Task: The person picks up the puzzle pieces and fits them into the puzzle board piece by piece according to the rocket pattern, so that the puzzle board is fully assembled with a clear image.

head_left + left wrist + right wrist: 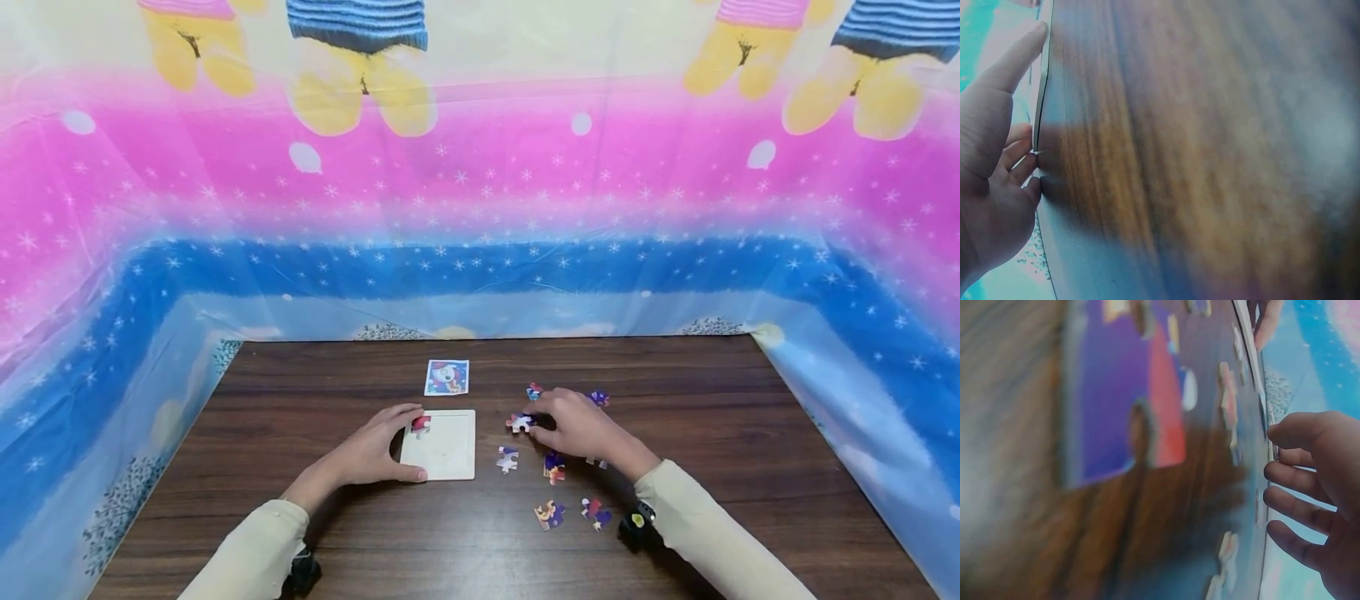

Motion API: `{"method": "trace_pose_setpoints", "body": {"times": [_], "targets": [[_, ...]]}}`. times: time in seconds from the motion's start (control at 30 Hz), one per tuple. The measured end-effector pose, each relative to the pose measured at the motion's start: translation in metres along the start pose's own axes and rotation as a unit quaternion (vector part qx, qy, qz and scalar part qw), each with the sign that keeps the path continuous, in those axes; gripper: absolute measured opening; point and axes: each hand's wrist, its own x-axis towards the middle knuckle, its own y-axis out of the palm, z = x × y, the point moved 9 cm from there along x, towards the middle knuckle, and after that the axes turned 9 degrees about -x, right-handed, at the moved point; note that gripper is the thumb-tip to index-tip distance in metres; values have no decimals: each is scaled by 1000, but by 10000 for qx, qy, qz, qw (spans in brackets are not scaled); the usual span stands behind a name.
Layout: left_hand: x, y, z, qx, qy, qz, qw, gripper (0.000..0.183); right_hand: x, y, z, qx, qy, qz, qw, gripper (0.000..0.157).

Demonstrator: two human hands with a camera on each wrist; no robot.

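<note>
A square, pale puzzle tray (442, 450) lies on the table with one red piece (422, 424) in its upper left corner. My left hand (375, 446) grips the tray's left side, fingers at the far corner and thumb at the near one. To the right of the tray, my right hand (577, 423) pinches a white and dark jigsaw piece (519, 423) between thumb and index finger, low over the table. In the right wrist view the other fingers (1297, 506) of that hand are spread loosely. How firmly it holds the piece is hard to see.
Around the right hand lie several loose jigsaw pieces, among them a whitish one (507, 459), a purple and orange one (554, 468) and a yellow one (549, 515). Behind the tray is a small picture card (447, 377). A printed cloth (480, 271) hangs behind the wooden table (315, 383).
</note>
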Motion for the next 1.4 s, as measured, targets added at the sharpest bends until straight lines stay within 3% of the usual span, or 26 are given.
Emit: {"method": "trace_pose_setpoints", "body": {"times": [0.33,0.8,1.4], "targets": [[-2,-1,0,74,-72,36,9999,104,23,-5,25,121,-216,-231,9994,28],[0,0,0,47,-70,57,9999,103,57,8,60,183,-549,-306,9979,27],[2,1,1,21,-30,65,10000,103,89,30,85,135,-486,-73,9987,28]]}}
